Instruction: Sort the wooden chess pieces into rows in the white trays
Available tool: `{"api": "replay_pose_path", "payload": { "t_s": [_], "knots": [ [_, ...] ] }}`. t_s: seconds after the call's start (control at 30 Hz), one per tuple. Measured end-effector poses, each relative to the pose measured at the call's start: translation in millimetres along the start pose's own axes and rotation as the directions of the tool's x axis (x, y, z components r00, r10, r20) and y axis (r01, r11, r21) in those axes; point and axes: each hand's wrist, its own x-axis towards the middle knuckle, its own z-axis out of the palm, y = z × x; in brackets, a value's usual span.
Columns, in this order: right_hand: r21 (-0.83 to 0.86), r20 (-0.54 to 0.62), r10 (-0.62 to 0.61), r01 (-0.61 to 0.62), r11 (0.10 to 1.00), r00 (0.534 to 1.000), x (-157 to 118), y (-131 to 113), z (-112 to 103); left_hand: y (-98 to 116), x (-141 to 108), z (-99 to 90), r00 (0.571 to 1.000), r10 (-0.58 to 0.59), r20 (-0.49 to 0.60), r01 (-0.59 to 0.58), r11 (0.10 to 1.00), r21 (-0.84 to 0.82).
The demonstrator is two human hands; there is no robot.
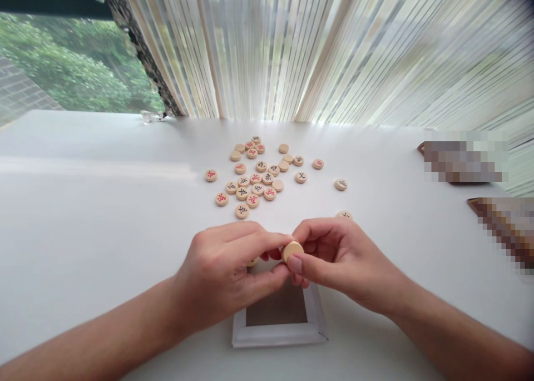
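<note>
A round wooden Chinese chess piece (292, 251), its blank side up, is held between both hands. My right hand (340, 253) pinches it between thumb and fingers. From the other side, my left hand (231, 261) closes its thumb and index fingertips on the piece's edge. Beneath the hands lies a shallow white box (280, 333) with a brown inside, its far part hidden by the hands. Another chess piece (252, 262) shows partly behind my left hand. Beyond the hands, several chess pieces (255, 178) lie scattered, some with red or black characters up, others blank side up.
A lone chess piece (341, 184) lies to the right of the group, and another (344, 214) sits just behind my right hand. Two blurred framed objects (459, 164) stand at the right of the white table (104, 214). A string curtain (258, 47) hangs behind the table's far edge.
</note>
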Motion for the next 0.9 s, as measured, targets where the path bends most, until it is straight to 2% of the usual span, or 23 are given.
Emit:
{"api": "replay_pose_path", "payload": {
  "t_s": [0.13,0.37,0.57,0.7,0.8,0.9],
  "knots": [
    [0.013,0.013,-0.003,0.003,1.000,1.000,0.4,0.3,-0.7,0.2,0.2,0.8,1.000,-0.008,0.012,0.008,1.000,-0.013],
    [-0.067,0.056,-0.088,0.092,0.994,0.995,0.3,0.2,-7.2,0.9,1.7,-0.3,1.000,-0.026,0.013,0.027,0.998,-0.059],
    [-0.119,0.082,-0.104,0.113,0.986,0.991,-0.6,1.3,-8.4,1.7,1.7,-0.3,0.999,-0.047,0.011,0.048,0.996,-0.070],
    [-0.190,0.018,-0.201,0.201,0.961,0.979,-1.5,1.0,-4.8,1.4,3.6,-1.7,0.995,-0.104,-0.005,0.103,0.989,-0.107],
    [-0.325,-0.052,-0.382,0.346,0.880,0.923,-2.5,4.1,-3.6,0.7,5.0,-2.8,0.978,-0.209,-0.010,0.205,0.967,-0.149],
    [-0.521,0.030,-0.586,0.513,0.682,0.810,-2.6,8.6,-3.5,0.3,6.1,-3.0,0.963,-0.271,0.003,0.266,0.945,-0.191]
  ]
}}
